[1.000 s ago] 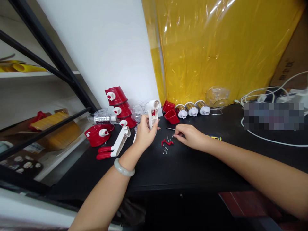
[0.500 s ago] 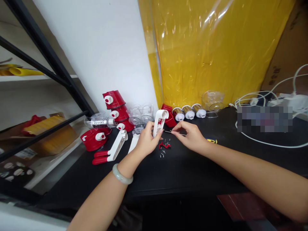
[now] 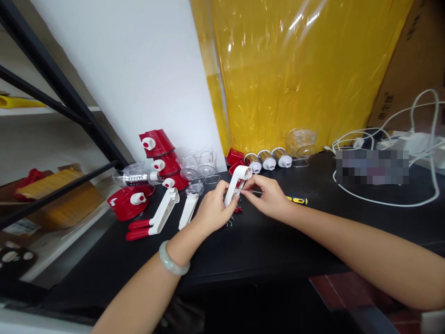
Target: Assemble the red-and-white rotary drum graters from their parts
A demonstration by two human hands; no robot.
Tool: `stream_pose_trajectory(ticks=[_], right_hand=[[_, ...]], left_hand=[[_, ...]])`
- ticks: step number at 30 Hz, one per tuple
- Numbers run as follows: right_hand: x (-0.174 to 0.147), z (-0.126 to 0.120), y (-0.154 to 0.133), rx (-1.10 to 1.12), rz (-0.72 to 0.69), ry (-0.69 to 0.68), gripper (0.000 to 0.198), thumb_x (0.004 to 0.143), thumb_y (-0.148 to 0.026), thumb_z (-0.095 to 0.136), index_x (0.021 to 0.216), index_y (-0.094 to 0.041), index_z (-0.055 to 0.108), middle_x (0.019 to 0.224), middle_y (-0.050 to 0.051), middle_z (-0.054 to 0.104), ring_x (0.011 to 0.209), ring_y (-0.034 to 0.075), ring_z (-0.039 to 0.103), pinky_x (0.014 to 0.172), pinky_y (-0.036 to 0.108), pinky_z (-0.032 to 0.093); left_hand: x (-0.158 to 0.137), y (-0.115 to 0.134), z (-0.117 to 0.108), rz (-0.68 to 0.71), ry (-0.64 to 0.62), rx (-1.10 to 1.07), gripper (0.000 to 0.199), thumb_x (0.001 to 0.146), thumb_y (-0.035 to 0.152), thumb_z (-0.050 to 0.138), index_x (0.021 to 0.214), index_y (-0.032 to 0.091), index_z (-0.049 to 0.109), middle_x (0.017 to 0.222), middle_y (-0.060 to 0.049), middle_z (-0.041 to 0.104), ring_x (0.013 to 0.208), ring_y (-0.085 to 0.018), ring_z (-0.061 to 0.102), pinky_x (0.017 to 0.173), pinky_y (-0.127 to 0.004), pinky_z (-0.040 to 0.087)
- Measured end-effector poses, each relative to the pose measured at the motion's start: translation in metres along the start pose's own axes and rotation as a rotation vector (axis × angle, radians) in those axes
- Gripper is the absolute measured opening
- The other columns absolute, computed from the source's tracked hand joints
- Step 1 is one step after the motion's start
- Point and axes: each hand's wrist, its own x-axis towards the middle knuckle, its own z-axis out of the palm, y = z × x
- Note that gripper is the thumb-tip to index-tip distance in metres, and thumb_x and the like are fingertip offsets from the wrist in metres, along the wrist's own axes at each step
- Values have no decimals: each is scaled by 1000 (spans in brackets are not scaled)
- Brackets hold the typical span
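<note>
My left hand (image 3: 217, 204) is closed round a hollow white handle arm (image 3: 233, 184), held tilted with its rounded end up and a bit of red inside. My right hand (image 3: 263, 195) pinches at the thin metal shaft of a screwdriver, whose yellow and black handle (image 3: 297, 200) shows beyond the wrist. Its fingertips touch the open side of the white arm, and the shaft's tip is hidden there. Below my hands lie several small screws (image 3: 230, 222) and a small red plastic piece (image 3: 238, 210), partly covered by my left hand.
To the left lie a white arm with red grips (image 3: 162, 215) and another white arm (image 3: 188, 211). Behind stand stacked red housings (image 3: 162, 155), clear plastic cups (image 3: 198, 164) and several grater drums (image 3: 267, 160). White cables (image 3: 382, 200) spread at the right of the black table (image 3: 271, 250).
My right hand's fingertips have come closer to the white arm and now touch it. The white arm leans further right. The whole view has shifted slightly.
</note>
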Motion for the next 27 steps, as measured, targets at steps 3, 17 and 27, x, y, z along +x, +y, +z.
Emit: stream_pose_trajectory(ticks=[3,17,27], right_hand=[[-1,1,-1,-8,-18,-12,9,81,-14,63,79,-21,59,75,1,67,67,13,63,63,26,52],[0,0,-6,-28,-46,4,11,82,-17,67,76,-21,58,73,1,66,67,13,62,62,25,52],[-4,-2,-6,-229,-46,69,21,80,-36,73,80,-21,57,63,-3,52,58,13,50,55,27,41]], left_hand=[[0,1,0,5,-7,16,18,90,38,54,93,23,47,72,1,62,59,-16,59,54,-24,37],[0,9,-1,-11,-12,34,17,89,36,55,92,22,46,72,0,65,59,-17,61,53,-25,37],[-3,14,-2,13,-66,-93,16,87,30,58,95,23,47,79,-1,72,68,-19,70,59,-26,48]])
